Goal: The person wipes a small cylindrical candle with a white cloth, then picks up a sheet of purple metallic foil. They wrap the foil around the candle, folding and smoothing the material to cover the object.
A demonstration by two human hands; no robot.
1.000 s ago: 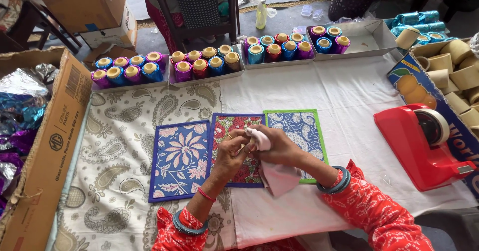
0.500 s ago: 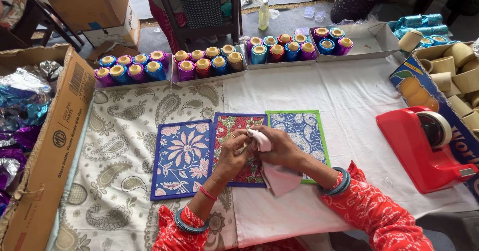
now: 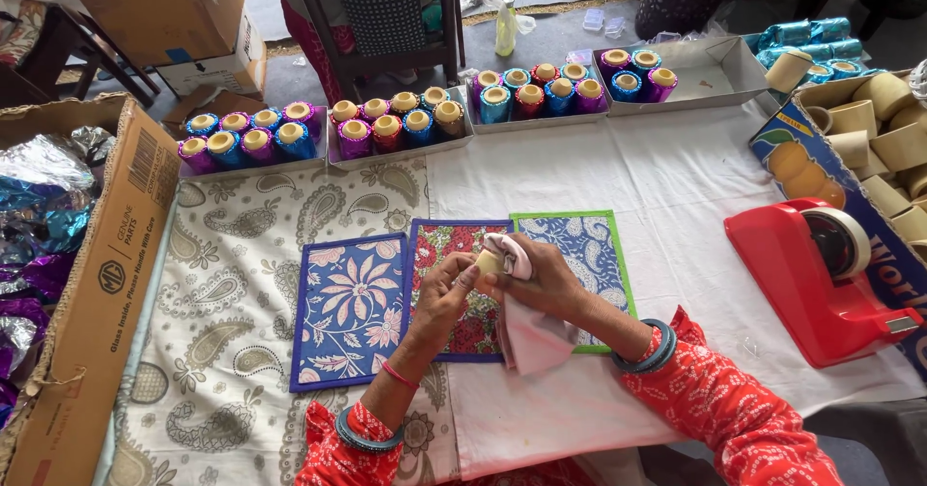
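Hands' grip clamped together, left hand (image 3: pixel 446 293) and right hand (image 3: pixel 546 278) on small cup (image 3: pixel 490 262), pink sheet (image 3: pixel 533 336) hanging, mats' edges beneath.

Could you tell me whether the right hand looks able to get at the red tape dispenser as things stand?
Probably yes: the tape dispenser stands on bare white cloth on that side, nothing between, but the right hand holds pink foil.
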